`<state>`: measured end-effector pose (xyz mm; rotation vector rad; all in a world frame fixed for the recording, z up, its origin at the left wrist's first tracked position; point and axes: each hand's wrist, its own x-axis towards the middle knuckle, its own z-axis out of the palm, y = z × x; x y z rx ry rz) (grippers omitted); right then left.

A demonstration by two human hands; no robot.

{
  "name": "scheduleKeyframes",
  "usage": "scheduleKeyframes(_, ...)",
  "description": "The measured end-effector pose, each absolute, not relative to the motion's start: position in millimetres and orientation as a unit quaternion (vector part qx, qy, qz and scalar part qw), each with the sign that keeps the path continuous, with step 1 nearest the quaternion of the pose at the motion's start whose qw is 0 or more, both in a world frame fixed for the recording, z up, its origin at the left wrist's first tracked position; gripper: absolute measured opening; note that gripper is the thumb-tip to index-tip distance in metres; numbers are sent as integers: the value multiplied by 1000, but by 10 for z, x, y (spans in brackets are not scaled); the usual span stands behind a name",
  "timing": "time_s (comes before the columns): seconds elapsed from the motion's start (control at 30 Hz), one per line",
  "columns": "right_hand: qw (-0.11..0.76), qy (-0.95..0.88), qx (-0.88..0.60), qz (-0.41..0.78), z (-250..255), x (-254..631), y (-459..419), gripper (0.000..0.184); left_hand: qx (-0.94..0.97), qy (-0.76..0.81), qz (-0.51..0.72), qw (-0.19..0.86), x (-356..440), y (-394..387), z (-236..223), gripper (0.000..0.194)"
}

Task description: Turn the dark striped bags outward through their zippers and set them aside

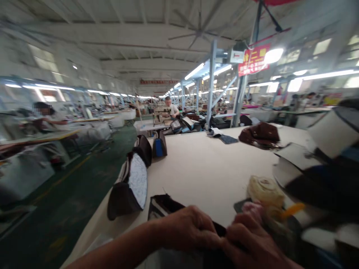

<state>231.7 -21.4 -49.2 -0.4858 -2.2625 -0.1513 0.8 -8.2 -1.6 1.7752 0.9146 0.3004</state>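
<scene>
"Both hands meet over the near end of a pale worktable point(196, 164), fingers curled; what do they hold?"

"Left hand point(192, 228) and right hand point(248, 239) are closed, knuckles touching, and appear to pinch a dark piece point(169, 203) between them. Their fingertips are hidden."

"And around them?"

"Just beyond the right hand sit a pink bundle point(254, 209), a yellowish wrapped bundle point(265, 190) and an orange strip point(293, 210), crowding that side. Pale and dark panels point(294, 158) pile up farther right. Along the left edge stand brown bags point(122, 201), one showing a patterned white panel point(138, 181), and a dark bag with a blue panel point(159, 147). Glossy brown material point(259, 134) lies toward the far side."

"Which way does the dark piece point?"

"Its visible upper edge slants from beyond the left wrist down toward the joined hands. Hands and forearm cover much of it, so its full long axis cannot be told."
</scene>
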Motion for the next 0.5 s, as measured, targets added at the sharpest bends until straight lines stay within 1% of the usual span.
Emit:
scheduleKeyframes(0.03, 408, -892, -188, -54, -457, 2328, -233, 24, 745, 373, 121, 539, 22, -78, 35, 34)
scheduleKeyframes(0.07, 411, -895, -172, -3, -412, 2345, -246, 21, 747, 364, 121, 543, 31, -66, 75, 31)
scheduleKeyframes(0.13, 428, -867, -205, 150, -298, 2393, -248, 14, 761, 361, 120, 526, 44, -41, 134, 24)
scheduleKeyframes(0.2, 397, -831, -269, 284, -168, 2449, -211, 14, 772, 370, 116, 504, 62, -46, 178, 18)
scheduleKeyframes(0.23, 365, -821, -296, 323, -100, 2473, -179, 14, 776, 377, 115, 493, 74, -62, 197, 16)
scheduleKeyframes(0.3, 297, -829, -312, 356, 34, 2505, -99, 16, 783, 390, 117, 471, 103, -112, 227, 15)
scheduleKeyframes(0.37, 239, -849, -293, 369, 162, 2508, -19, 17, 790, 398, 126, 449, 132, -161, 239, 15)
scheduleKeyframes(0.5, 138, -863, -299, 384, 364, 2438, 20, 9, 800, 390, 156, 428, 172, -206, 237, 13)
